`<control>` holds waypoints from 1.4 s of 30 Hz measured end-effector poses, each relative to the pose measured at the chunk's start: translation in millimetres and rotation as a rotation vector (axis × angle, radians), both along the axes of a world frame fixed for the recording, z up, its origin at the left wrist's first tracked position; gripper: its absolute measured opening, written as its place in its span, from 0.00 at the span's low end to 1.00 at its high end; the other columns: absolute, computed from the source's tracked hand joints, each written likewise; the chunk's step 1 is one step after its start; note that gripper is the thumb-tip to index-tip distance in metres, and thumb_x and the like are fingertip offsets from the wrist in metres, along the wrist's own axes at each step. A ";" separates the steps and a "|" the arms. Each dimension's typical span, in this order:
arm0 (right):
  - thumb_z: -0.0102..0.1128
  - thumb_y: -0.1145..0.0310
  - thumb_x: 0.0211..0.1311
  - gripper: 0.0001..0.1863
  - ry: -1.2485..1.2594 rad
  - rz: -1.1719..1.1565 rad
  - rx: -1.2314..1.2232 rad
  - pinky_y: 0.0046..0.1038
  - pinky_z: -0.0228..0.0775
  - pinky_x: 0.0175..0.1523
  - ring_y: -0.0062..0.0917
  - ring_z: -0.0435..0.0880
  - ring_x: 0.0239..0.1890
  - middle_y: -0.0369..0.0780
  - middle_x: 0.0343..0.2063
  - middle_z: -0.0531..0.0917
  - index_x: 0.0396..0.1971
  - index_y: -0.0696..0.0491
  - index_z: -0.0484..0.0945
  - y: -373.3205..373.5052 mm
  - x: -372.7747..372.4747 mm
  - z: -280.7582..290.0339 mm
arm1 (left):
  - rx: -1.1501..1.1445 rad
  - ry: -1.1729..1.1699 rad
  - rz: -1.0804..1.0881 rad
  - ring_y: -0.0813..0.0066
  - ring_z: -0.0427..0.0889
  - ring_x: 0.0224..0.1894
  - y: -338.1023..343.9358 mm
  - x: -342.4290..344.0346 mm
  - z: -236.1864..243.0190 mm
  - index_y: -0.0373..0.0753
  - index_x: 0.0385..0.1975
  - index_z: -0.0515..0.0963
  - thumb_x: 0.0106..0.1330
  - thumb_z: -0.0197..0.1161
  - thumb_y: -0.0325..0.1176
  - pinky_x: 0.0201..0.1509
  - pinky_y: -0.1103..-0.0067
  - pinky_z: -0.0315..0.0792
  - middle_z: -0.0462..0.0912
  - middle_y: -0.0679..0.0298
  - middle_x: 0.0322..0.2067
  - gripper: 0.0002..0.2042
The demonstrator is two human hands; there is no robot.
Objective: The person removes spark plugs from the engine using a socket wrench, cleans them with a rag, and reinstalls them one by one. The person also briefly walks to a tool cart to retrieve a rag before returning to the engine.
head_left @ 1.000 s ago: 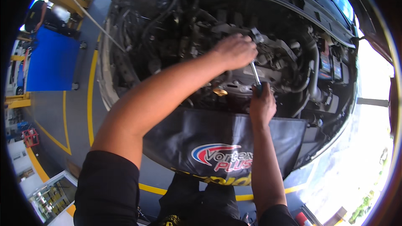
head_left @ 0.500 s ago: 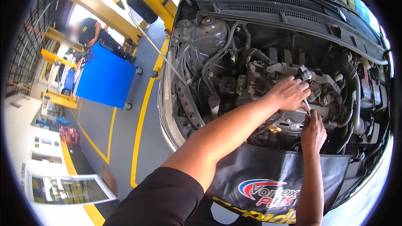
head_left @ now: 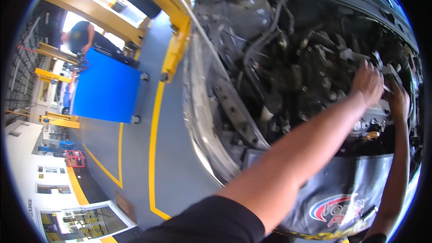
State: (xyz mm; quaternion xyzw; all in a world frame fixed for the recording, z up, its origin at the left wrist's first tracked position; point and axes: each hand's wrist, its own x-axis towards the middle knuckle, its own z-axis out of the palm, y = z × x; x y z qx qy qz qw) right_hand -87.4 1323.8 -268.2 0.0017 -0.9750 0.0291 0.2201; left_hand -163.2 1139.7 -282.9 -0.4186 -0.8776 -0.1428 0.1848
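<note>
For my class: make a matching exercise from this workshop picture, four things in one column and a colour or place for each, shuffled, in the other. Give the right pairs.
Things:
1. rolling cabinet
2. fender cover
3. floor lines
4. left hand

Descriptions:
A. yellow
B. on the engine, deep in the bay
C. blue, on castors
D. black, draped over the car's front edge

Pairs: 1-C, 2-D, 3-A, 4-B

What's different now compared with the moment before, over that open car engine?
Mostly the view swung left: the engine bay slid to the right edge, and more of the grey floor, the blue cart and another person came into sight. Both hands stayed together on the engine top: left hand and right hand still at the slim metal tool. The black fender cover still hangs in place.
</note>
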 end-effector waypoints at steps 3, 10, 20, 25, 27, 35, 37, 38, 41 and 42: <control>0.61 0.76 0.55 0.20 -0.022 0.003 0.086 0.43 0.75 0.52 0.43 0.84 0.48 0.45 0.44 0.85 0.50 0.51 0.81 3.2 -24.4 8.4 | 0.170 0.053 0.019 0.66 0.82 0.45 -3.6 3.1 6.3 0.44 0.34 0.86 0.66 0.55 0.42 0.55 0.65 0.66 0.87 0.62 0.33 0.13; 0.61 0.60 0.66 0.22 -0.341 -0.013 0.017 0.51 0.76 0.44 0.53 0.84 0.39 0.55 0.32 0.84 0.54 0.54 0.70 -67.0 19.9 49.9 | 0.047 0.178 -0.202 0.70 0.80 0.40 -42.1 -8.4 16.1 0.46 0.32 0.79 0.62 0.59 0.36 0.46 0.70 0.69 0.83 0.68 0.34 0.04; 0.53 0.76 0.60 0.23 -0.623 0.185 -0.062 0.44 0.77 0.44 0.43 0.86 0.39 0.45 0.33 0.85 0.57 0.49 0.74 -58.6 -1.7 64.3 | -0.232 -0.077 -0.238 0.66 0.78 0.50 -61.1 -5.3 58.5 0.39 0.48 0.79 0.60 0.65 0.33 0.56 0.69 0.70 0.81 0.65 0.43 0.15; 0.53 0.73 0.62 0.19 -0.453 0.295 0.167 0.45 0.73 0.56 0.42 0.86 0.44 0.43 0.37 0.87 0.53 0.49 0.78 -43.3 -19.5 70.1 | -0.073 0.022 -0.203 0.65 0.79 0.50 -60.7 -5.8 41.7 0.40 0.48 0.78 0.64 0.58 0.31 0.58 0.69 0.71 0.83 0.66 0.40 0.13; 0.56 0.71 0.64 0.17 -0.500 0.227 0.027 0.42 0.77 0.51 0.39 0.88 0.40 0.44 0.35 0.87 0.53 0.53 0.77 -57.4 -11.4 63.9 | -0.001 -0.053 -0.233 0.65 0.79 0.50 -62.3 -9.1 34.2 0.41 0.48 0.78 0.64 0.58 0.31 0.58 0.68 0.71 0.84 0.66 0.40 0.13; 0.60 0.69 0.63 0.15 -0.481 0.258 0.250 0.44 0.77 0.51 0.41 0.86 0.46 0.47 0.39 0.87 0.49 0.53 0.77 -68.9 -24.7 88.5 | -0.075 -0.082 -0.177 0.65 0.82 0.49 -55.7 -9.3 40.1 0.43 0.44 0.78 0.64 0.60 0.30 0.56 0.66 0.72 0.87 0.62 0.37 0.10; 0.59 0.69 0.64 0.15 -0.576 0.149 0.367 0.44 0.76 0.53 0.41 0.86 0.48 0.47 0.41 0.87 0.50 0.53 0.76 -72.9 -25.2 93.8 | -0.010 -0.114 -0.177 0.64 0.82 0.49 -56.2 -7.1 37.3 0.43 0.46 0.78 0.64 0.59 0.29 0.57 0.66 0.73 0.87 0.61 0.34 0.11; 0.59 0.69 0.64 0.15 -0.603 0.162 0.245 0.45 0.75 0.53 0.41 0.86 0.48 0.48 0.42 0.87 0.50 0.54 0.76 -75.9 -23.8 94.7 | 0.037 -0.106 -0.147 0.64 0.82 0.49 -57.0 -6.8 35.3 0.43 0.47 0.78 0.64 0.58 0.28 0.57 0.65 0.73 0.87 0.61 0.33 0.12; 0.58 0.70 0.63 0.18 -1.059 -0.049 -0.397 0.47 0.75 0.54 0.45 0.85 0.49 0.52 0.46 0.85 0.53 0.54 0.73 -82.0 -20.6 91.7 | 0.036 -0.181 -0.198 0.60 0.82 0.54 -59.2 -7.8 29.1 0.39 0.53 0.78 0.68 0.53 0.31 0.64 0.59 0.71 0.88 0.59 0.33 0.16; 0.58 0.70 0.62 0.19 -0.991 -0.067 -0.292 0.47 0.75 0.53 0.45 0.85 0.49 0.51 0.45 0.85 0.53 0.54 0.73 -82.4 -20.0 89.4 | 0.077 -0.168 -0.180 0.59 0.81 0.54 -59.1 -7.6 27.5 0.39 0.54 0.78 0.68 0.53 0.31 0.64 0.59 0.71 0.88 0.58 0.33 0.16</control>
